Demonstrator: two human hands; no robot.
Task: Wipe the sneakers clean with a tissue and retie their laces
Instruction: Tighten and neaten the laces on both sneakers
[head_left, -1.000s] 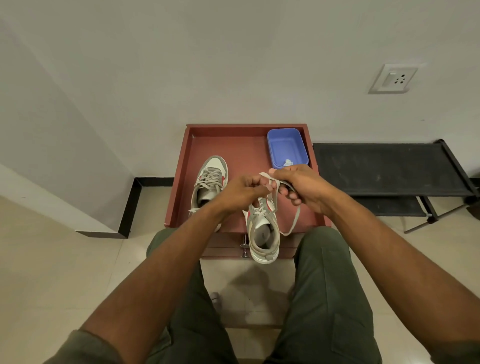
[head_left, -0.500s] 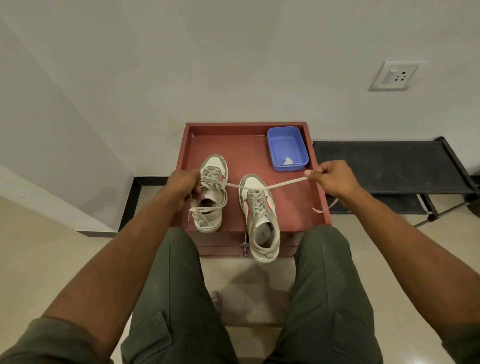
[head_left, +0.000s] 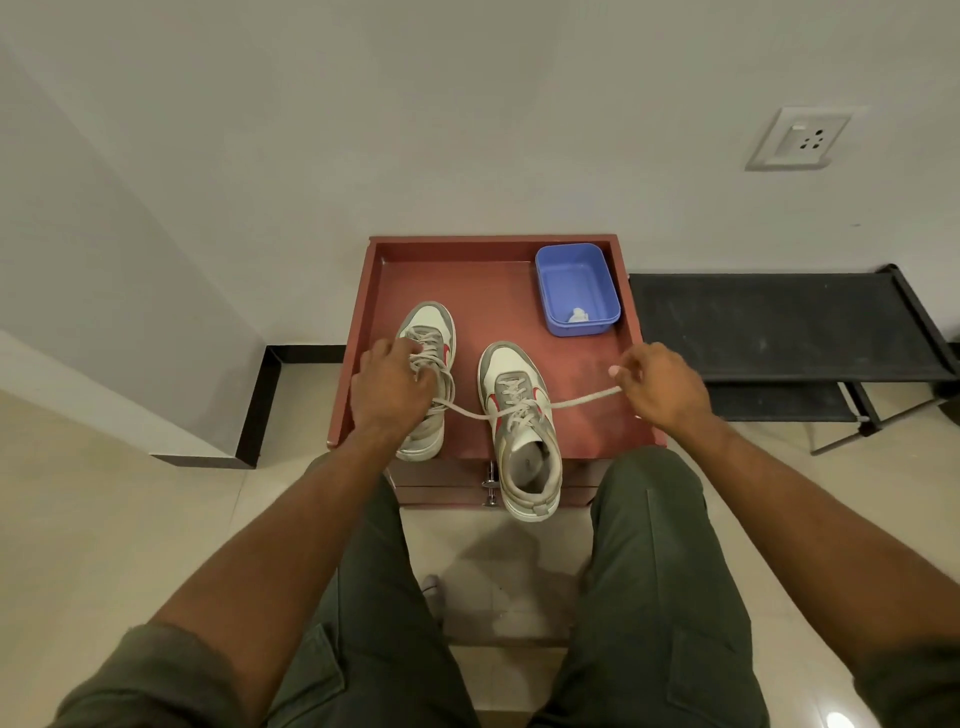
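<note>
Pulling a lace (head_left: 582, 401) taut across the right sneaker (head_left: 522, 426), left hand (head_left: 392, 387) and right hand (head_left: 662, 387) each pinch one end, on a red tabletop (head_left: 493, 291)

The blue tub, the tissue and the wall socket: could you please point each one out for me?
blue tub (head_left: 563, 270): head view, on its bare floor.
tissue (head_left: 577, 315): head view, middle of the crumpled wad.
wall socket (head_left: 800, 138): head view, centre of its white plate.

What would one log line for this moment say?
step: tying lace | left hand: grips lace end | right hand: pinches other end | lace: taut across right sneaker
</note>
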